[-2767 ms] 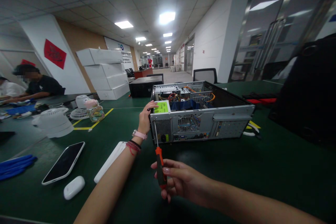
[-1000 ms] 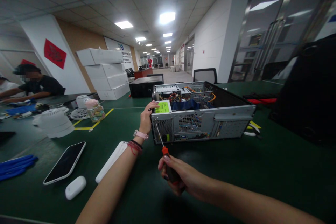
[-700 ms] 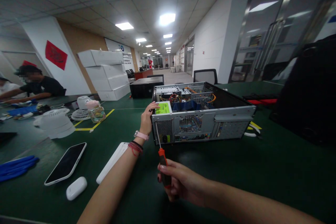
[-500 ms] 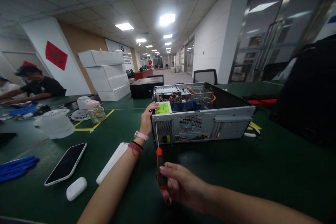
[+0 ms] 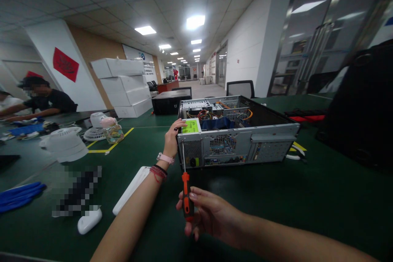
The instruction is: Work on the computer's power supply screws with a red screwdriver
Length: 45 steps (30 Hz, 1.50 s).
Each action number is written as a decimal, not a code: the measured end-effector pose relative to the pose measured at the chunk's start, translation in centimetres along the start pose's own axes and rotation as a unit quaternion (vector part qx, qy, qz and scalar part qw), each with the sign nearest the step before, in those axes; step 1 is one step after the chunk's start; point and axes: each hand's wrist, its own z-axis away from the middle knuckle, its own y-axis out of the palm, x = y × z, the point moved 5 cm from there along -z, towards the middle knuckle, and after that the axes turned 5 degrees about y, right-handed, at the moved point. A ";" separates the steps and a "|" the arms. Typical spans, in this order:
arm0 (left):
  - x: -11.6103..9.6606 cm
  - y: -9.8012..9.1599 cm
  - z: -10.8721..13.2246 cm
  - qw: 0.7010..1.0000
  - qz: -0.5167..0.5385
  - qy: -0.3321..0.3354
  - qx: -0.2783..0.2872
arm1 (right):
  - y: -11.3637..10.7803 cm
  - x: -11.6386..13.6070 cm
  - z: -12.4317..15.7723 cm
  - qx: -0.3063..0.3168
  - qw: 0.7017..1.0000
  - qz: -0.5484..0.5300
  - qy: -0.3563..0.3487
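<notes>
My right hand (image 5: 208, 213) is closed around the red and black handle of a screwdriver (image 5: 186, 188). The shaft points away from me, its tip against the upper left corner of the rear panel of a computer case (image 5: 227, 149), above the power supply's vent. The screw head itself is too small to make out. My left hand (image 5: 172, 137) lies over the case's left corner, fingers stretched onto the power supply (image 5: 190, 126) with its yellow-green label. The case lies on its side with its top uncovered, showing cables inside.
On the green table (image 5: 245, 213) at left lie a blurred-out dark object (image 5: 78, 190), a white earbud case (image 5: 89, 221), a long white object (image 5: 132, 190) and blue gloves (image 5: 21, 196). A white jug (image 5: 64, 145) stands behind. A person (image 5: 50, 100) sits far left; a black bag (image 5: 359, 106) is at right.
The screwdriver handle has turned in my right hand, now showing more of its red strip, and my right fingers have shifted around it. My left hand and the case stay put.
</notes>
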 end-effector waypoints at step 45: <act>0.1 0.1 -0.1 1.000 -0.008 0.001 -0.001 | 0.5 0.5 0.8 -0.025 0.999 -0.039 0.019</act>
